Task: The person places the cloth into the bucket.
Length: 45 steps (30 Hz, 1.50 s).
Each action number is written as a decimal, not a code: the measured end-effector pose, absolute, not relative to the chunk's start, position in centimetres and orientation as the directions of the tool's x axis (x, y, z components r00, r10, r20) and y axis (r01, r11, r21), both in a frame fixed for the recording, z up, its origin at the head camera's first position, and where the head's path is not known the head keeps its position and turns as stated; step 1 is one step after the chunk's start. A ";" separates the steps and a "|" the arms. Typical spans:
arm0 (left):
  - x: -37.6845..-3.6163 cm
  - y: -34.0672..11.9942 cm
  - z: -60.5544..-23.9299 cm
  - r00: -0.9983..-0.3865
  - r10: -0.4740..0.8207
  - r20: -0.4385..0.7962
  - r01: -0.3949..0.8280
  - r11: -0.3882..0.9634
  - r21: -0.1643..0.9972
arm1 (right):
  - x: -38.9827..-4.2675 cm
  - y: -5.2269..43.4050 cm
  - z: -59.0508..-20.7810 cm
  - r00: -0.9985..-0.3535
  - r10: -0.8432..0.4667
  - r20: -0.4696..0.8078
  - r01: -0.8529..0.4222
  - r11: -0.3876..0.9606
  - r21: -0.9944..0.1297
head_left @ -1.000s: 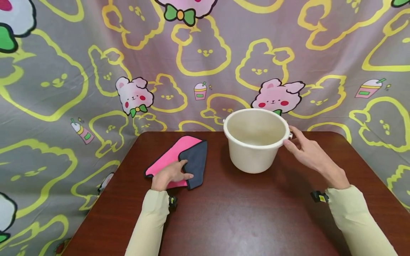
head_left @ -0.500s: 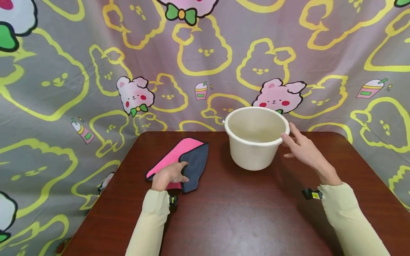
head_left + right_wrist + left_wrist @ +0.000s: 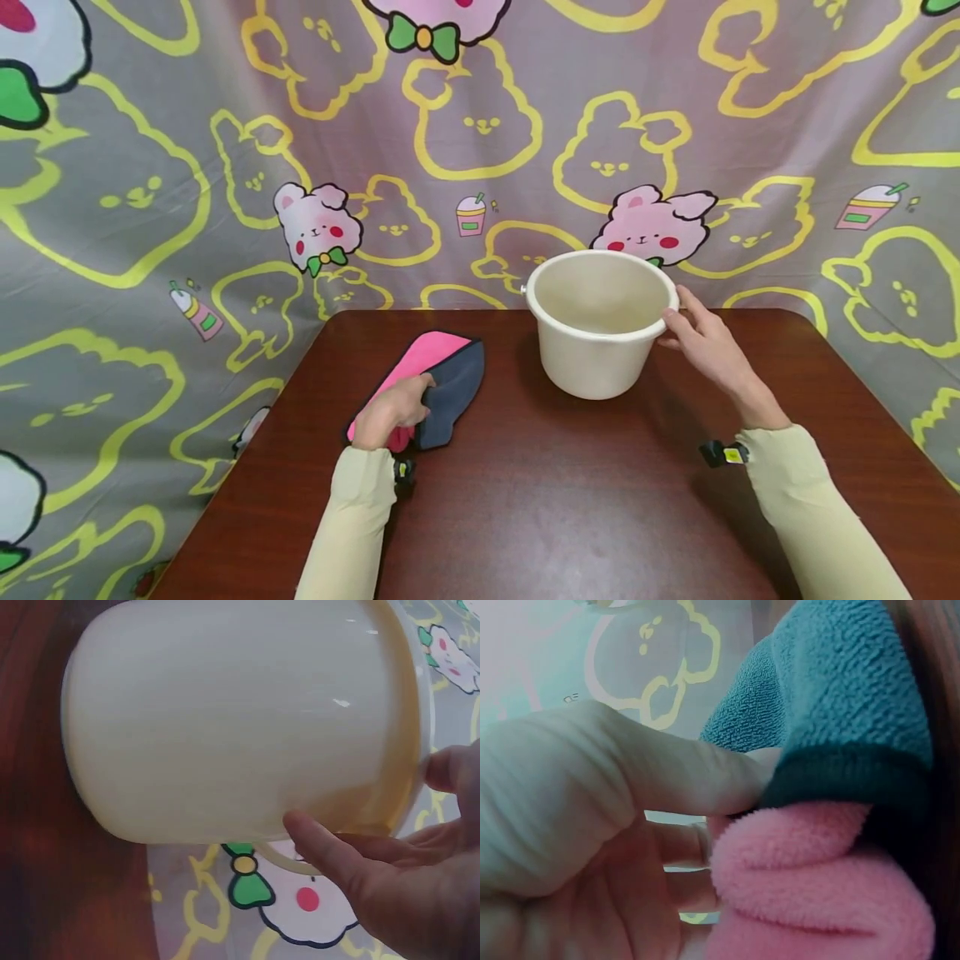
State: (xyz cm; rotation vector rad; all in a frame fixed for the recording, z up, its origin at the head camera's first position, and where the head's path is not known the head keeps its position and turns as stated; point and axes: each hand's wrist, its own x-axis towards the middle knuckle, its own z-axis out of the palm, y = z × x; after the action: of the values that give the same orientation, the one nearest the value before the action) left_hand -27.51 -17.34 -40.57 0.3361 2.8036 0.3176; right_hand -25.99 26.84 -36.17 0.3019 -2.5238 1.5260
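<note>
Meanwhile left hand [image 3: 392,410] pinches pink-grey cloth [image 3: 442,375]; right hand [image 3: 701,337] grips cream bucket [image 3: 596,350] rim; no legible writing.

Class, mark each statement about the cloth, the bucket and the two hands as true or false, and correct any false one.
1. The left hand grips the pink and grey cloth. True.
2. The cream bucket lies tipped on its side. False: it stands upright on the brown table.
3. The right hand holds the bucket at its rim. True.
4. The cloth lies inside the bucket. False: it is on the table, left of the bucket.
</note>
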 end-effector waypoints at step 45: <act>-24.6 -15.8 -34.9 -0.648 0.161 0.744 0.556 0.768 0.319 | -26.5 26.2 -37.4 -0.945 0.030 0.324 -0.282 0.422 -0.862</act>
State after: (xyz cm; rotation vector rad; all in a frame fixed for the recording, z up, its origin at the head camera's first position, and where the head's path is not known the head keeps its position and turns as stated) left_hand -24.57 -15.83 -34.88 0.8639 3.6186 1.1314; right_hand -26.47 26.15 -37.38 0.2181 -2.3896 1.5325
